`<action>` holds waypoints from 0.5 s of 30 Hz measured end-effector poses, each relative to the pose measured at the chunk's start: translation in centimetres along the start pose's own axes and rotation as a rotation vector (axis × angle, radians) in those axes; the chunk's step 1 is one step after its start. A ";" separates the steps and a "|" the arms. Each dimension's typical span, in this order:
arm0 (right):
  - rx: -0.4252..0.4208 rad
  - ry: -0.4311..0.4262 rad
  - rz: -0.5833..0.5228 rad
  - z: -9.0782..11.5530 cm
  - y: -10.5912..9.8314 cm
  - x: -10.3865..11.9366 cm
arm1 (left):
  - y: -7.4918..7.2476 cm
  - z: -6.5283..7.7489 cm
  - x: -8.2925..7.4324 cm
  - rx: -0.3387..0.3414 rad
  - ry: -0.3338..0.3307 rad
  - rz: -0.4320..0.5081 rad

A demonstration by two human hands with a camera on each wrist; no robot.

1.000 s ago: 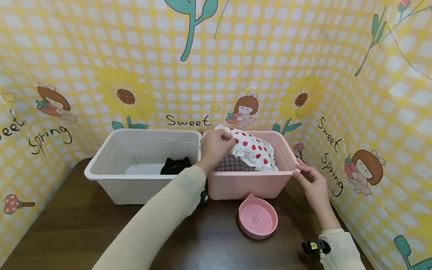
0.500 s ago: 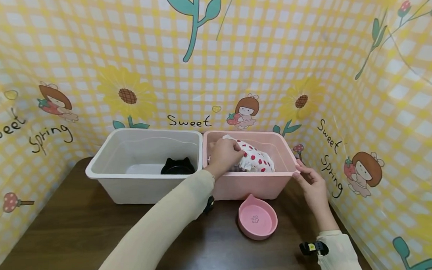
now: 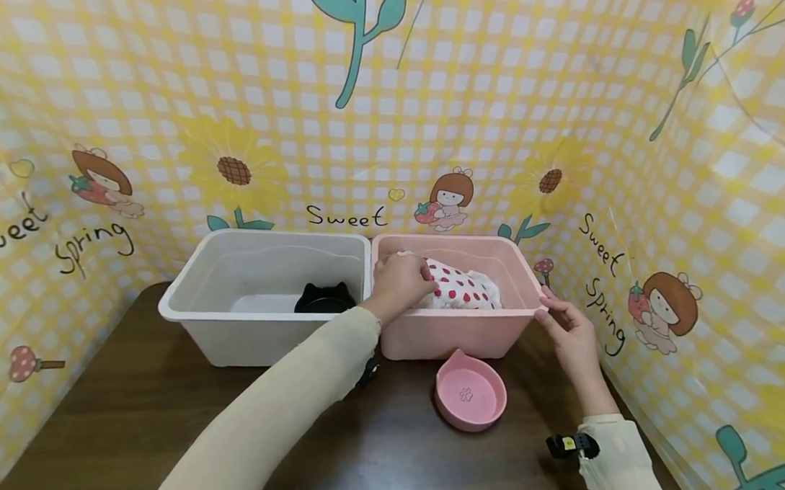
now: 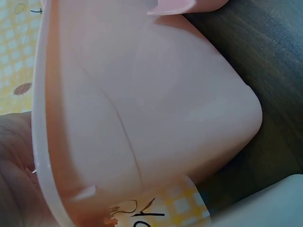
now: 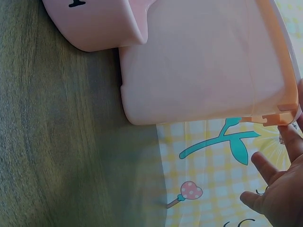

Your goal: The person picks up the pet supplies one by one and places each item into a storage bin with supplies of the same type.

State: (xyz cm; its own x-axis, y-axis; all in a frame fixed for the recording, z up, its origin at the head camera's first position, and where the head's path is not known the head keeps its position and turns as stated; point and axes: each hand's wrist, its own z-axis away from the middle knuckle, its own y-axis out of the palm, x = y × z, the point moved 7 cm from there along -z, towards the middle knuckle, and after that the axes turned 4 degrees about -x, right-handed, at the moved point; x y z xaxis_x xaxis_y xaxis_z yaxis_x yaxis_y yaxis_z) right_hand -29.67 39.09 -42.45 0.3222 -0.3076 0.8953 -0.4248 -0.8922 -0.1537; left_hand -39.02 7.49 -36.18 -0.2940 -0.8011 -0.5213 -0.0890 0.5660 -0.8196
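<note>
My left hand [image 3: 400, 281] reaches over the front rim into the pink bin [image 3: 460, 334]. Its thumb and fingers pinch a white ruffled cloth [image 3: 462, 286] with red heart-like spots, bunched low inside. The far end of that cloth lies toward the bin's right side. In the left wrist view, only part of the left hand [image 4: 14, 165] shows behind the pink rim; the fingertips are hidden. At the bin's right corner, my right hand [image 3: 572, 340] holds the rim between thumb and fingers. The right wrist view catches that hand [image 5: 284, 184] at its edge.
A light grey bin [image 3: 240, 340] stands against the pink one, holding a black cat-eared bowl [image 3: 324, 299]. In front sits a pink bowl [image 3: 469, 395] with a paw print, on the dark wooden table [image 3: 374, 455]. Yellow checked cloth [image 3: 337, 146] hangs behind and beside.
My left hand has lowered the spotted cloth deeper into the pink bin. Grey plaid fabric seen under it earlier is now covered. The right hand has stayed on the rim.
</note>
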 end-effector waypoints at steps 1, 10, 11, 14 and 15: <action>0.003 -0.004 -0.006 -0.1 0.0 0.1 | -0.2 0.1 0.0 -0.002 0.013 0.012; -0.024 0.034 0.022 0.0 -0.3 -0.4 | -1.4 2.3 -0.4 -0.040 0.097 0.295; -0.023 0.044 0.022 0.0 -0.3 -0.6 | -1.5 2.6 -0.5 -0.041 0.108 0.329; -0.014 0.056 0.015 0.0 -0.2 -0.7 | -2.1 3.5 -0.8 -0.053 0.148 0.404; -0.010 0.054 0.009 0.0 -0.2 -0.6 | -2.3 3.8 -0.9 -0.057 0.159 0.426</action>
State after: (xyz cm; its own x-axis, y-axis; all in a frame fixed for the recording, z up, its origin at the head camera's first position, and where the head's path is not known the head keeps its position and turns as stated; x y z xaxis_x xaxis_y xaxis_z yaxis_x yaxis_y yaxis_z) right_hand -29.82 39.47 -42.95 0.2720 -0.2973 0.9152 -0.4362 -0.8858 -0.1581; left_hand -34.93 6.19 -34.73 -0.4579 -0.4572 -0.7624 0.0203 0.8520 -0.5231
